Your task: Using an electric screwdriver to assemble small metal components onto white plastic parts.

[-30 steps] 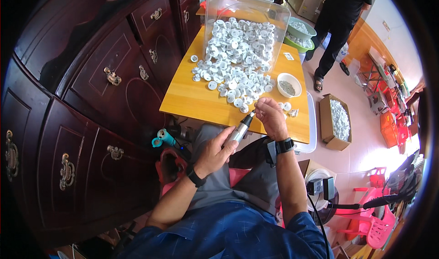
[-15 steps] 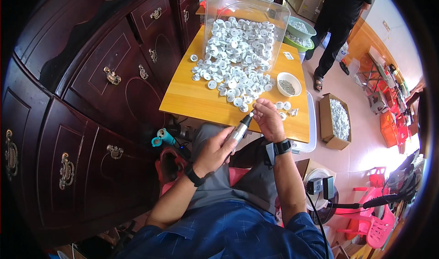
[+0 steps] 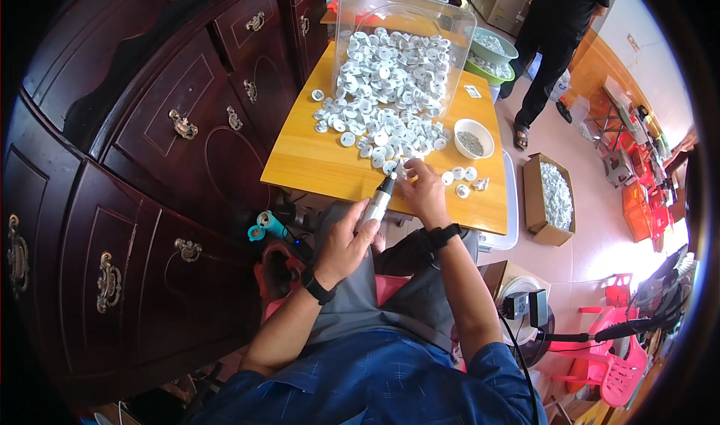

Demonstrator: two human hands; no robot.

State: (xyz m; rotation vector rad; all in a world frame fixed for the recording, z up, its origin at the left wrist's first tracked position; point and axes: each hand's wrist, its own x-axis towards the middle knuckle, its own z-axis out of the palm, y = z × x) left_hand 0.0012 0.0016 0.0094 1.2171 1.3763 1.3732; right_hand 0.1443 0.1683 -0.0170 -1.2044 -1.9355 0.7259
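Note:
A silver, pen-shaped electric screwdriver (image 3: 377, 201) with a black nose rests in my left hand (image 3: 345, 243), the fingers wrapped round it. Its tip points up and away, toward the near edge of the pile. Close beside that tip, my right hand (image 3: 426, 194) reaches over the table with thumb and fingers bent together on a small white round plastic part (image 3: 400, 172), mostly hidden by the fingers. Many similar white parts (image 3: 390, 99) spill toward me from a clear plastic bin (image 3: 459, 54) lying on its side. Several more white parts (image 3: 463, 191) lie apart, right of my right hand.
The yellow wooden table (image 3: 315, 166) also holds a white bowl (image 3: 484, 130) of small metal pieces. Dark drawers (image 3: 180, 148) line the left. A cardboard box (image 3: 534, 200) of white parts stands on the floor at right. A person in black (image 3: 559, 20) stands beyond the table.
My right hand has moved left and forward to the pile's near edge. The screwdriver has shifted slightly left and toward the pile. Another person's hand has come into view at the far top.

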